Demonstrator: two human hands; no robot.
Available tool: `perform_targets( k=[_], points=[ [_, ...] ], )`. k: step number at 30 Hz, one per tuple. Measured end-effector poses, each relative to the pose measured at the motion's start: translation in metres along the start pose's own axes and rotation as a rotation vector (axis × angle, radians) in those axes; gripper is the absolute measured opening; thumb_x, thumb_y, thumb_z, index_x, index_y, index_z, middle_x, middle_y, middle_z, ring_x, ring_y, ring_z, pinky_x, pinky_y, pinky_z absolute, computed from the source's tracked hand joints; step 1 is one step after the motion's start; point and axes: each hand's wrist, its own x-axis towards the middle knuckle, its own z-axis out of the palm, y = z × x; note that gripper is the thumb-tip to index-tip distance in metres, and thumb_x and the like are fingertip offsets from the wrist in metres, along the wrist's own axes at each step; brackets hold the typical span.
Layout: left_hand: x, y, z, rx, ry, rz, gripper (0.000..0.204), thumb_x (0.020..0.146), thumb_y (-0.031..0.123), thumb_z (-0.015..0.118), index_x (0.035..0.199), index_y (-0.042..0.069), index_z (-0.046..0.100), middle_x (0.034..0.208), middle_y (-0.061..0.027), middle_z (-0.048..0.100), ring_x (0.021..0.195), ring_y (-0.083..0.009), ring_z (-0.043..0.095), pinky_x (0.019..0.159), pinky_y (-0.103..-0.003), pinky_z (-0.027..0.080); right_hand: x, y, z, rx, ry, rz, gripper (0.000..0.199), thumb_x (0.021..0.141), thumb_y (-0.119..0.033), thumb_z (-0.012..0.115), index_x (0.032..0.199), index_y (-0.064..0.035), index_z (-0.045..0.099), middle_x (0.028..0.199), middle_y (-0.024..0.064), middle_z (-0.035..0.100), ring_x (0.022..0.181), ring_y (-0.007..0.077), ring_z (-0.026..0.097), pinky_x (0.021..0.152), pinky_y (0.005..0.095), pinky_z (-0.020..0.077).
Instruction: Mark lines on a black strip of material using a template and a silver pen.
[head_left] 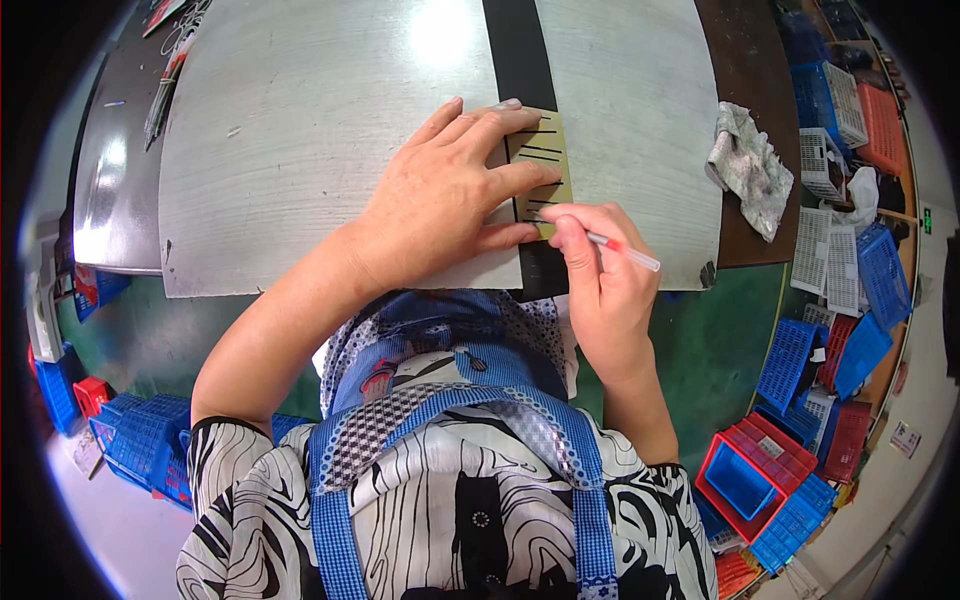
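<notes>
My left hand (450,190) lies flat with its fingers spread. Its fingertips press on a yellowish slotted plate (556,160), a stencil-like piece with several dark parallel slits. Beneath that plate runs a long black strip (520,50), which spans the pale board from far to near. In a closed grip, my right hand (612,280) holds a slim pen (628,252) with a red section and a whitish end. The pen's tip meets the near part of the slotted plate, close to my left thumb; the exact contact is too small to make out.
The pale wood-grain board (290,150) rests on a dark table (110,200). A crumpled, stained grey cloth (750,170) lies at the board's right edge, and a bundle of thin sticks (165,95) at far left. Blue and red plastic baskets (760,465) stand on both sides.
</notes>
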Motion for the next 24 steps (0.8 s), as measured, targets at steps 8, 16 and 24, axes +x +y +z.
perform_targets(
  k=[8,16,24],
  points=[
    [0.000,0.001,0.001,0.027,-0.003,-0.022,0.061,0.079,0.039,0.080,0.134,0.020,0.060,0.146,-0.0088,0.051,0.137,-0.0305,0.048,0.121,-0.053,0.032,0.006,0.002,-0.008,-0.097,0.051,-0.007,0.016,0.100,-0.011,0.060,0.092,0.0001,0.068,0.087,0.0135,0.068,0.078,0.0332,0.064,0.070,0.0410,0.0502],
    [0.000,0.001,0.002,0.027,0.018,-0.050,0.080,0.077,0.042,0.081,0.144,0.013,0.048,0.147,-0.0081,0.051,0.136,-0.0304,0.050,0.121,-0.052,0.031,0.013,0.008,-0.007,-0.114,0.053,0.035,0.015,0.101,-0.012,0.060,0.096,-0.0013,0.069,0.089,0.0134,0.068,0.079,0.0325,0.065,0.071,0.0398,0.0509],
    [-0.001,0.002,0.000,0.020,0.001,-0.056,0.085,0.077,0.044,0.080,0.146,0.010,0.045,0.148,-0.0091,0.051,0.137,-0.0299,0.049,0.121,-0.053,0.031,0.026,0.010,-0.005,-0.174,0.093,-0.008,0.016,0.100,-0.012,0.060,0.092,-0.0013,0.069,0.087,0.0138,0.068,0.079,0.0331,0.066,0.072,0.0402,0.0514]
  ],
)
